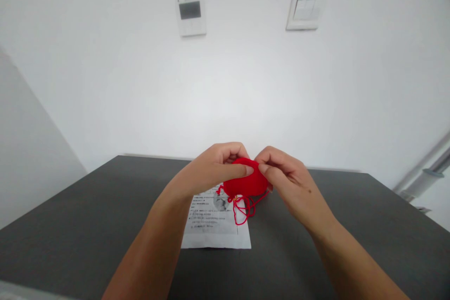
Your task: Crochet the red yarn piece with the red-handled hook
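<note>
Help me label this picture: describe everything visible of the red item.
The red item is rounded and looks like soft fabric; thin red cords loop below it. The left hand lays its thumb across the front; the right hand pinches its upper right edge. It partly hides a printed sheet; whether it touches the table is unclear.

- The head camera looks forward and down from the person's head.
- It faces a white wall (232,89) across a dark-grey tabletop (98,206).
- Left hand (218,165) and right hand (287,173) are near it.
</note>
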`<state>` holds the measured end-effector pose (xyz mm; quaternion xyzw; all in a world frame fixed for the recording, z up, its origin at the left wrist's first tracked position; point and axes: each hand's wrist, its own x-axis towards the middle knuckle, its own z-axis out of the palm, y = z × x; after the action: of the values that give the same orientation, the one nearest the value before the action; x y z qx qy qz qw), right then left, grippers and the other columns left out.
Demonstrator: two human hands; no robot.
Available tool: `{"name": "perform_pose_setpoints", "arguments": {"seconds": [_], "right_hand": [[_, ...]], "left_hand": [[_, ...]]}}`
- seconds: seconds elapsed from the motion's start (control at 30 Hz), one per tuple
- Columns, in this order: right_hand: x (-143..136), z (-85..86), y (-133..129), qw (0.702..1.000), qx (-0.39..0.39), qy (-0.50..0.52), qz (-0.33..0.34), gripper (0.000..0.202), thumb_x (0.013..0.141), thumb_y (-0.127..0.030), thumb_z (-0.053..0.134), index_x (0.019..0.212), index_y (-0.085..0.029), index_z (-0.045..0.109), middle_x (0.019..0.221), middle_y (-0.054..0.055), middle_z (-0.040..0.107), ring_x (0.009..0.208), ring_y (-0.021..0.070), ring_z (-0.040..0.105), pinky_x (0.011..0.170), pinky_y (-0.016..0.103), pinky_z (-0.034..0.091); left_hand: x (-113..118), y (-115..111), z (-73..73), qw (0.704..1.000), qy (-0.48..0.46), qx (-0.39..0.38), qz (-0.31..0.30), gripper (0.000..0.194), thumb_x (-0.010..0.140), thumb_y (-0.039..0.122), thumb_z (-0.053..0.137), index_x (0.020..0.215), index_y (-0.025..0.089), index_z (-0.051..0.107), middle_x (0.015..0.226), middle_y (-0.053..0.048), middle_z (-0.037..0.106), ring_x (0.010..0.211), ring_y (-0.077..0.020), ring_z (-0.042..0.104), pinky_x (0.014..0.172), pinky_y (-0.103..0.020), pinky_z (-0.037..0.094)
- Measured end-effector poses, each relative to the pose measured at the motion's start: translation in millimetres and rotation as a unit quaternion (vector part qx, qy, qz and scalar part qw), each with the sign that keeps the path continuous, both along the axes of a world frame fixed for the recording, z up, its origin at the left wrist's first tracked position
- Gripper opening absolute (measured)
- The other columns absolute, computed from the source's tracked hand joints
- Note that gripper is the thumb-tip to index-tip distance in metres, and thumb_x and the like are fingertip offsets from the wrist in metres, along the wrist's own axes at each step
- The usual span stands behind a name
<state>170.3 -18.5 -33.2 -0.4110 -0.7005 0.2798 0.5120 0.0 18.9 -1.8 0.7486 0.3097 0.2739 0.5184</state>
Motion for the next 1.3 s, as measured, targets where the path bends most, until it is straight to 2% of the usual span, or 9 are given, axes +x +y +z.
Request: {"name": "perform_pose_setpoints", "arguments": {"seconds": [0.33,0.7,0.97,1.3], "right_hand": [[0.1,0.1,0.0,1.000,-0.023,0.000,0.018,0.014,0.083,-0.018,0.042,0.071,-0.020,0.049,0.060,-0.004,0.045,0.056,0.0110,0.041,0.051,0.023,0.032],[0.0,-1.3,0.0,0.999,-0.022,0.005,0.028,0.016,0.083,-0.017,0.042,0.068,-0.019,0.048,0.060,-0.004,0.043,0.057,0.0107,0.040,0.051,0.023,0.032],[-0.9,-0.6,-0.1,0.999,-0.023,0.002,0.023,0.017,0.084,-0.019,0.042,0.069,-0.020,0.049,0.059,-0.004,0.044,0.055,0.0108,0.040,0.051,0.023,0.031],[-0.4,-1.4,0.5,1.000,0.014,0.005,-0.005,0.018,0.083,-0.016,0.043,0.066,-0.019,0.048,0.059,-0.004,0.044,0.055,0.0104,0.040,0.051,0.023,0.031]], "left_hand": [[-0.9,0.9,-0.9,1.000,-0.002,0.006,0.005,0.016,0.076,0.030,0.060,0.076,0.016,0.053,0.061,0.004,0.052,0.052,-0.0079,0.045,0.050,-0.021,0.031],[0.4,-0.9,0.3,1.000,-0.003,0.009,-0.009,0.012,0.076,0.026,0.059,0.074,0.017,0.051,0.058,0.006,0.049,0.051,-0.0071,0.042,0.050,-0.020,0.030],[-0.2,-0.7,1.0,0.999,0.005,0.032,-0.007,0.015,0.076,0.028,0.060,0.074,0.017,0.052,0.058,0.006,0.047,0.051,-0.0070,0.040,0.049,-0.021,0.030],[0.7,-1.8,0.5,1.000,-0.009,0.015,0.010,0.013,0.077,0.027,0.060,0.075,0.017,0.052,0.058,0.006,0.050,0.050,-0.0068,0.042,0.049,-0.020,0.031]]}}
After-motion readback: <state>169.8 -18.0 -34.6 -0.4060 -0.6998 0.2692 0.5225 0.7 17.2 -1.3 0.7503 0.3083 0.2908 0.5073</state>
